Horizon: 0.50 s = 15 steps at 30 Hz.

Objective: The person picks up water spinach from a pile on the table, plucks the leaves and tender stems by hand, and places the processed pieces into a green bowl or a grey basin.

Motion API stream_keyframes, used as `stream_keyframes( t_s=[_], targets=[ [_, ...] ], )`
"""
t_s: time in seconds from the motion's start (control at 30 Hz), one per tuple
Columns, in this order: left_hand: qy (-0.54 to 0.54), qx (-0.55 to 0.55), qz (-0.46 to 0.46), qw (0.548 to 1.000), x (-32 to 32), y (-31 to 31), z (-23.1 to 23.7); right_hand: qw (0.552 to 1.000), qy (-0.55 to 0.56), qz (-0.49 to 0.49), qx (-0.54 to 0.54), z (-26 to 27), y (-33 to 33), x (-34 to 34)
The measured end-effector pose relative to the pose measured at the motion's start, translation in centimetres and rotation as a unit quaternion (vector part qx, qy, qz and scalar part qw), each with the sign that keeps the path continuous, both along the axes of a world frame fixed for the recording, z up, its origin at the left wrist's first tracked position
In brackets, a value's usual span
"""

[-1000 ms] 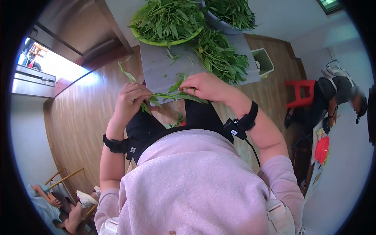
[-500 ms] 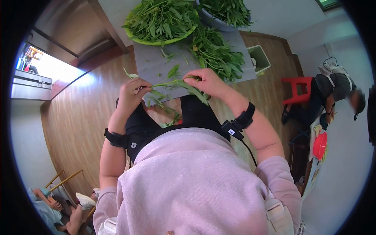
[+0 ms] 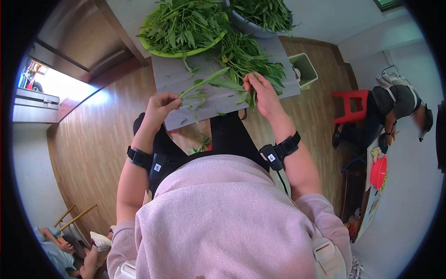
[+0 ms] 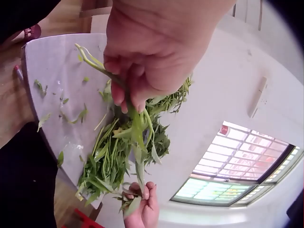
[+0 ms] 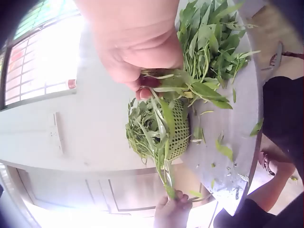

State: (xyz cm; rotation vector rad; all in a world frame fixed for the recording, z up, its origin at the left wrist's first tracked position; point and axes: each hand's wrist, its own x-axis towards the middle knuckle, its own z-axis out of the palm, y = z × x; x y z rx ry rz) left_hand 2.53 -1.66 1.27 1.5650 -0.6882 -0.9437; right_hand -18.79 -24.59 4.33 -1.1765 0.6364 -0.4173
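Note:
My left hand (image 3: 161,107) pinches a water spinach stalk (image 3: 200,83) between thumb and fingers, over the near part of the table. The stalk runs from there toward my right hand (image 3: 265,93), its pale cut end sticking out behind the left fingers in the left wrist view. Curled fingers of the right hand grip leaves (image 5: 209,92) and the leafy end of the stalk. Just beyond that hand, a loose heap of water spinach (image 3: 248,58) lies on the grey table (image 3: 168,74). Leaf scraps (image 5: 224,149) are scattered on the tabletop.
At the table's back stand a green basket (image 5: 179,130) and a grey-blue basin (image 3: 255,30), both heaped with greens. A pale bin (image 3: 314,72) stands on the floor at right. Farther right are a red stool (image 3: 341,107) and a bending person (image 3: 404,100). Another person (image 3: 58,246) sits lower left.
My hands have moved apart, the right one going right and away from me. The stalk now stretches between them, higher over the table. The head view has shifted slightly.

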Motion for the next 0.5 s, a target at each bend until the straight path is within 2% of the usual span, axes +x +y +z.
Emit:
stream_keyframes(
  t_s=[0.07, 0.13, 0.27, 0.33, 0.47, 0.5],
  targets=[
    [0.038, -0.004, 0.004, 0.999, -0.1, 0.2, -0.1, 1.0, -0.018, 0.015, 0.009, 0.0, 0.6, -0.2],
    [0.047, -0.002, 0.002, 0.999, -0.2, 0.3, 0.0, 0.999, -0.008, -0.026, -0.039, 0.9, 1.6, 0.2],
    [0.068, 0.0, 0.009, 0.998, -0.2, 0.7, 0.0, 0.993, -0.004, -0.019, -0.117, 3.4, 2.4, 0.8],
    [0.07, -0.002, 0.009, 0.997, -0.2, 0.9, 0.2, 0.946, 0.097, -0.037, -0.306, 4.7, 2.8, 1.1],
    [0.08, 0.002, 0.0, 0.997, -0.5, 1.2, 0.7, 0.929, 0.049, 0.029, -0.365, 4.6, 4.4, 2.5],
    [0.08, 0.001, 0.001, 0.997, -0.5, 1.3, 0.7, 0.9, 0.032, 0.078, -0.427, 3.9, 4.7, 3.0]
  ],
)
